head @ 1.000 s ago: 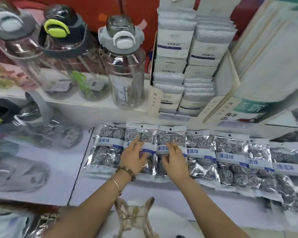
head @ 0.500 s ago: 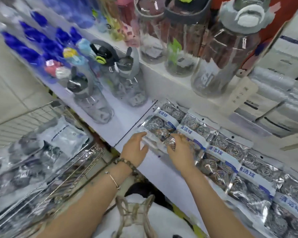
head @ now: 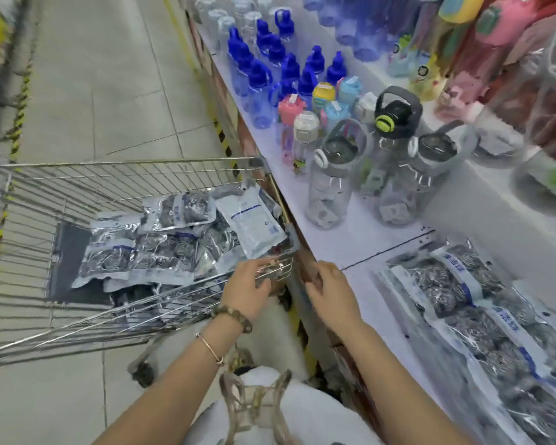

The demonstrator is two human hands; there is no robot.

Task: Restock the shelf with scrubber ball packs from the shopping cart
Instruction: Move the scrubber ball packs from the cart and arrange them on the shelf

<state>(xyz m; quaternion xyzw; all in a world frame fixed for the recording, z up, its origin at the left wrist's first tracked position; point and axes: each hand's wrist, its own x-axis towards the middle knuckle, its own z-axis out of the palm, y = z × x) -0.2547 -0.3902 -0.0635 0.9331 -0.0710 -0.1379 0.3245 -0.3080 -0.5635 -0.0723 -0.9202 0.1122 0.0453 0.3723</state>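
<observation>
A wire shopping cart (head: 116, 175) stands left of the white shelf (head: 360, 245) and holds a pile of silvery scrubber ball packs (head: 161, 245). A row of the same packs (head: 456, 293) lies flat on the shelf at the lower right. My left hand (head: 249, 289) hovers at the cart's near right corner, fingers loosely curled and empty. My right hand (head: 329, 292) is over the shelf's front edge, between the cart and the shelved packs, fingers relaxed and holding nothing.
Clear water bottles with grey lids (head: 334, 184) stand on the shelf just beyond the packs, with blue-capped bottles (head: 270, 78) further along. The tiled aisle floor (head: 103, 85) runs past the cart. Yellow-black tape marks the shelf base.
Both hands have left the packs on the shelf and moved left toward the cart. My view has swung from the shelf to the cart and aisle.
</observation>
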